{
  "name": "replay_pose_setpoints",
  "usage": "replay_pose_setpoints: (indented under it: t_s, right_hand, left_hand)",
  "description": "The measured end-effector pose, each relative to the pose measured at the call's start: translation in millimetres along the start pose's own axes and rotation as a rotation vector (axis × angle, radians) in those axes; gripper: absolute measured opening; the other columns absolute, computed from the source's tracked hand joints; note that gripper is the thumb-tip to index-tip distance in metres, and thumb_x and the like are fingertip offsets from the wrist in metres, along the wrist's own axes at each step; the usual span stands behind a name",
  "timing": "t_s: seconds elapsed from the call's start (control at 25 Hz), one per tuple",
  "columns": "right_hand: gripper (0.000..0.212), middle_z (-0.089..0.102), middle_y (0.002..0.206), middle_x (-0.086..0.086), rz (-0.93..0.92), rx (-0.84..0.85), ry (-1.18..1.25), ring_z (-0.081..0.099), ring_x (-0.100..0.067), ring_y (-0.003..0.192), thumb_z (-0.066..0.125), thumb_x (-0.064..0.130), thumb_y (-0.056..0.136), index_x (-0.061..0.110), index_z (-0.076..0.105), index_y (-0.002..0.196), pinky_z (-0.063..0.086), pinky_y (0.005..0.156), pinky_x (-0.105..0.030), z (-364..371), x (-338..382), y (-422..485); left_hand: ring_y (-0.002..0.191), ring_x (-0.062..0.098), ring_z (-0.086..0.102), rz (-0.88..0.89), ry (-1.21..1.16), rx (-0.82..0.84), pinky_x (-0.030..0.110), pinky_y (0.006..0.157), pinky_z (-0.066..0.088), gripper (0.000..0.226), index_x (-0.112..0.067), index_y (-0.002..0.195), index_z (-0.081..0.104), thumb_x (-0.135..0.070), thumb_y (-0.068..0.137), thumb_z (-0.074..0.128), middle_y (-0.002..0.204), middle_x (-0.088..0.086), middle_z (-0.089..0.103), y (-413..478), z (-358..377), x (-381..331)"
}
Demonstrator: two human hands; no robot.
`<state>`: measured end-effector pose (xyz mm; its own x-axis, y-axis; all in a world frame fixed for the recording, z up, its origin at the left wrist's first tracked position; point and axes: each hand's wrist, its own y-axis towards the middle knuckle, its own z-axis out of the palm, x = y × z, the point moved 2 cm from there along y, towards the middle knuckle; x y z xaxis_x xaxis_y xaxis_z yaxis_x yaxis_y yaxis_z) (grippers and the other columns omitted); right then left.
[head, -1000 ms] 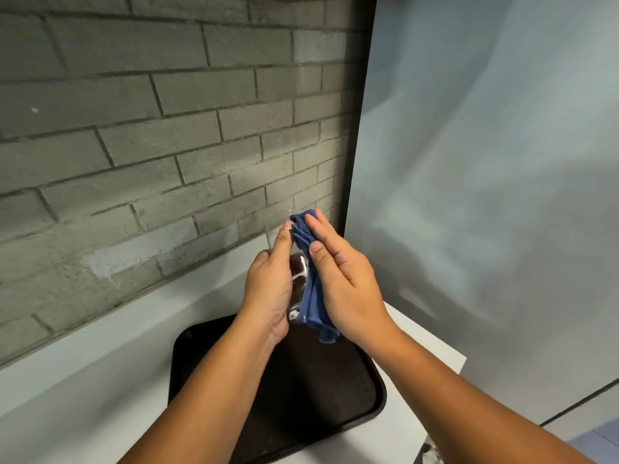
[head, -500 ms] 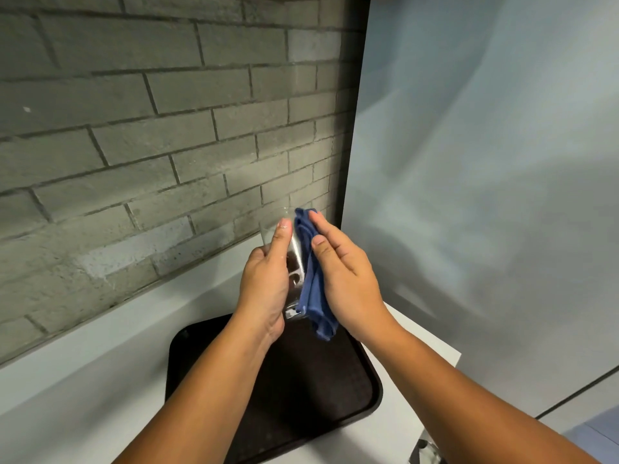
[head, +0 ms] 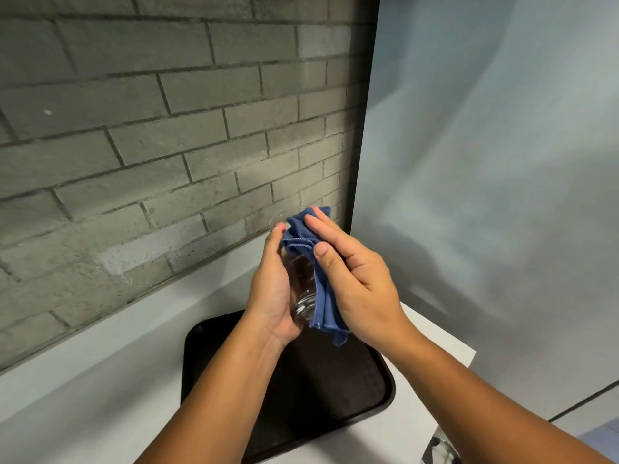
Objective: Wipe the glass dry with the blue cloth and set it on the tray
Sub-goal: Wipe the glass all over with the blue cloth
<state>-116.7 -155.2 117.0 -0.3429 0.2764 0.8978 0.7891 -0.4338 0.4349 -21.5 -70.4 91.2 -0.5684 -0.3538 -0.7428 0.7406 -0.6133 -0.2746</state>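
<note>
A clear drinking glass (head: 303,289) is held upright in the air above the tray, gripped from the left by my left hand (head: 273,293). My right hand (head: 351,279) presses a folded blue cloth (head: 321,296) against the right side of the glass, and the cloth's top is tucked over the rim. Below both hands a dark brown tray (head: 368,390) lies on the white counter. Much of the glass is hidden by the hands and the cloth.
The white counter (head: 100,380) runs along a grey brick wall (head: 150,145) on the left and ends at a pale blue wall (head: 485,195) on the right. A shiny object (head: 438,450) shows at the bottom edge, off the counter's right end.
My right hand has slid the cloth up over the rim of the glass. Both hands and the glass have kept their place above the tray.
</note>
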Motion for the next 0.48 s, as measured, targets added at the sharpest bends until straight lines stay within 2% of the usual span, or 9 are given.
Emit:
replay_pose_setpoints:
  t_s: [0.12,0.16,0.2,0.32,0.4,0.48]
  right_hand:
    - [0.036,0.068,0.150,0.000,0.105,-0.047,-0.036,0.061,-0.014,0.144,0.057,0.012,0.112,0.017,0.067,0.147,0.046,0.125,-0.044,-9,-7,8]
    - [0.034,0.070,0.145,0.001,0.087,-0.089,-0.119,0.064,-0.013,0.139,0.058,0.013,0.111,0.017,0.069,0.143,0.048,0.122,-0.044,-10,-5,6]
    - [0.032,0.069,0.140,0.003,0.016,-0.090,-0.230,0.063,-0.009,0.136,0.060,0.015,0.110,0.018,0.072,0.140,0.049,0.120,-0.041,-8,0,2]
    - [0.031,0.067,0.134,0.006,-0.229,0.034,-0.493,0.061,-0.012,0.133,0.064,0.018,0.105,0.022,0.077,0.133,0.048,0.116,-0.031,-1,6,-2]
    - [0.029,0.067,0.131,0.000,-0.160,0.036,-0.435,0.063,-0.014,0.130,0.065,0.013,0.106,0.017,0.077,0.133,0.049,0.117,-0.034,-7,6,16]
    - [0.030,0.065,0.129,-0.003,-0.001,-0.013,-0.351,0.064,-0.012,0.126,0.066,0.011,0.106,0.015,0.075,0.135,0.049,0.118,-0.039,-11,6,27]
  left_hand:
    - [0.118,0.039,0.084,0.002,0.025,-0.041,0.056,0.105,0.066,0.074,-0.008,0.132,0.084,-0.072,0.104,0.060,0.130,0.029,0.083,1,-4,-2]
    - [0.126,0.042,0.080,-0.011,0.030,-0.050,0.060,0.112,0.062,0.077,-0.007,0.133,0.083,-0.074,0.104,0.059,0.135,0.032,0.081,1,-5,-1]
    - [0.129,0.042,0.078,-0.021,0.031,-0.046,0.059,0.113,0.061,0.077,-0.007,0.133,0.083,-0.074,0.105,0.057,0.137,0.031,0.080,0,-7,-1]
    - [0.113,0.035,0.085,-0.032,-0.019,-0.026,0.046,0.091,0.069,0.067,-0.010,0.124,0.086,-0.068,0.108,0.056,0.127,0.025,0.082,2,-8,2]
    - [0.111,0.037,0.085,-0.005,0.005,-0.036,0.048,0.089,0.072,0.067,-0.009,0.134,0.082,-0.066,0.108,0.060,0.134,0.025,0.082,3,-6,3]
    - [0.106,0.038,0.087,0.033,0.051,-0.074,0.052,0.086,0.071,0.065,-0.009,0.133,0.080,-0.066,0.105,0.065,0.127,0.026,0.085,4,-8,5]
